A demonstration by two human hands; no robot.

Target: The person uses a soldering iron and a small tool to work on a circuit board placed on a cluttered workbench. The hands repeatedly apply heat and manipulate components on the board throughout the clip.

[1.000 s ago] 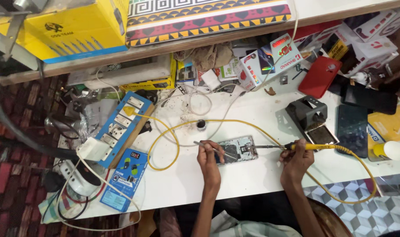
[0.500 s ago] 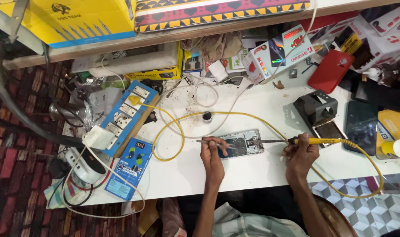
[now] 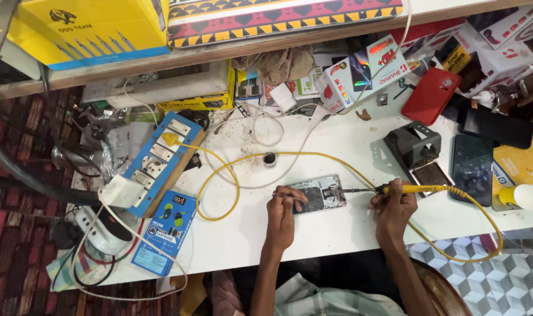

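Yellow runs through the head view: a soldering iron (image 3: 408, 188) with a yellow handle lies level in the right hand (image 3: 392, 208), whose fingers are curled closed around the handle, and its thin dark tip points left to the right edge of an opened phone (image 3: 318, 193) that lies flat on the white table (image 3: 336, 234), near the front edge and between the two hands. The left hand (image 3: 283, 212) rests on the phone's left end with its fingers bent down onto the exposed board; whether they pinch anything small there cannot be told. The iron's yellow cable (image 3: 231, 175) loops over the table behind the phone, one end reaching a yellow plug on the blue power strip (image 3: 158, 161) to the left, the other curving round past the right hand and over the table's front edge. Just behind the right hand stands a dark metal iron stand (image 3: 415, 146), and beside it to the right a dark phone (image 3: 472, 168) lies face up. A red phone case (image 3: 431, 96) lies farther back among small boxes, and a blue flat package (image 3: 166, 231) sits near the table's left front.
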